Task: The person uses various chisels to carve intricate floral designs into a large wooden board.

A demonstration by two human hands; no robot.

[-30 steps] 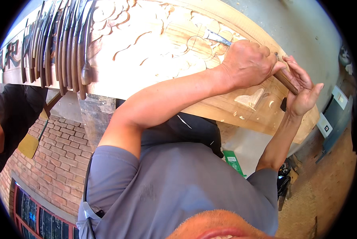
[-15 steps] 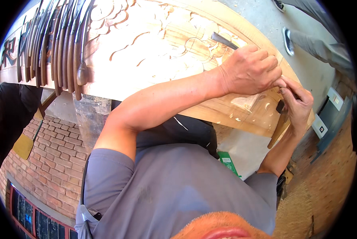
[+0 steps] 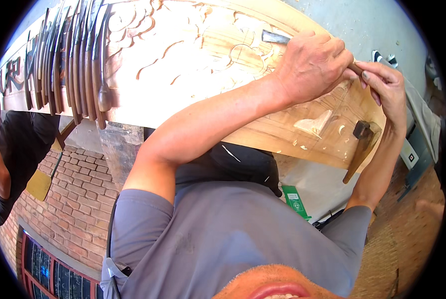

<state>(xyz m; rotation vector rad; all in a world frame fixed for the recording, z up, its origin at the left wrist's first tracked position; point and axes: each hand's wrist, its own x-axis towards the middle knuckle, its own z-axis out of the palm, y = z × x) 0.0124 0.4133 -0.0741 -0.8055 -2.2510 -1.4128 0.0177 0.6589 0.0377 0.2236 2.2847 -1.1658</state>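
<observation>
My left hand is wrapped round a carving chisel, whose flat metal blade points left over the carved wooden board. The end of its wooden handle comes out on the right side of that fist. There my right hand pinches the handle end between thumb and fingers. Carved outlines and relief curves cover the board around the blade. Near the right hand's forearm, a hammer with a dark head and wooden handle lies on the board's near right corner. Pale wood chips lie beside it.
A row of several chisels and gouges lies along the board's left part. Another person's dark-clothed arm and leg are at the far left. A green box sits below the board. A shoe shows beyond the board's right edge.
My right hand has moved outward and away from the hammer, and the chisel's handle end now shows between my hands. The walking person's legs have moved, and the whole view has shifted slightly.
</observation>
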